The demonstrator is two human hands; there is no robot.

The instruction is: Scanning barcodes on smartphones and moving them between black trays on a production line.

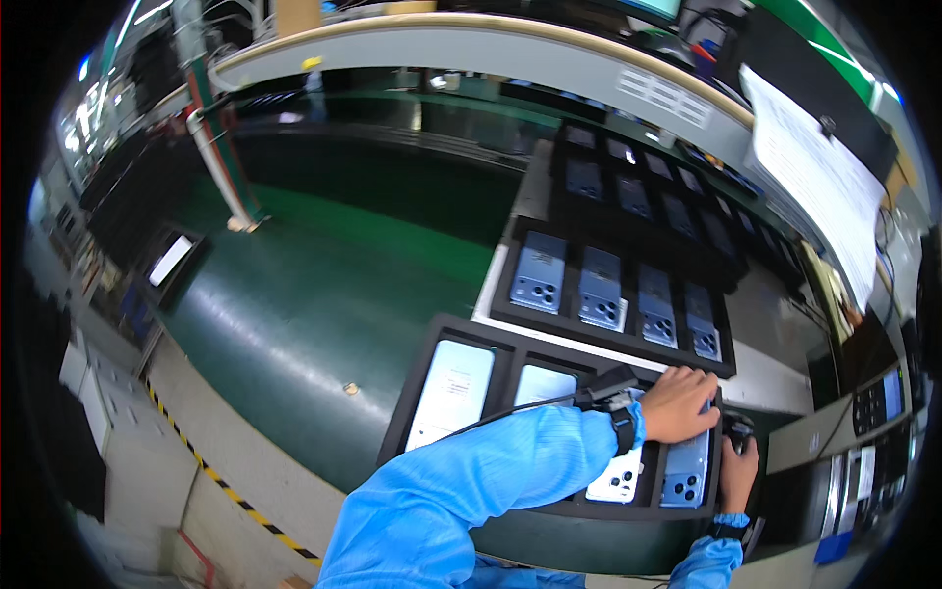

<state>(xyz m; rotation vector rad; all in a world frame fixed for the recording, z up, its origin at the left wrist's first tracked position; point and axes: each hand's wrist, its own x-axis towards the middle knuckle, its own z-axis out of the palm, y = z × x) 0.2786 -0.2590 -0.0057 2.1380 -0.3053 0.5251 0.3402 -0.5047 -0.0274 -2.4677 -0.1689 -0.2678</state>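
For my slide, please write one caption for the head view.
Left hand over a blue phone in a black tray; right hand at a dark object beside it.

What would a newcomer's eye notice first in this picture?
Probably the bright blue sleeve crossing the front black tray of phones, with the left hand over its far right corner. Next, the four blue phones in a row just behind. At lower left, a yellow-and-black striped line stands out.
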